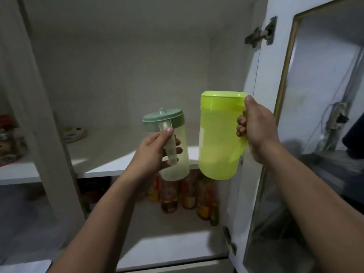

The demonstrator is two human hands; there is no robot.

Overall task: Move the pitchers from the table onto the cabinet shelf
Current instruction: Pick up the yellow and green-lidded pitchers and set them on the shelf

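Note:
My left hand [155,152] grips the handle of a small clear pitcher with a sage-green lid [177,142], held in the air in front of the shelf edge. My right hand [256,127] grips the handle of a taller lime-green pitcher [218,138], held upright just right of the small one. Both pitchers hang at the front edge of the white cabinet shelf [110,154], with their bases slightly below shelf level. The table is out of view.
A plate [75,133] lies at the back left of the shelf. Several bottles [187,196] stand on the lower shelf beneath the pitchers. The glass cabinet door [307,115] stands open at the right. Blurred items [7,138] sit in the left compartment.

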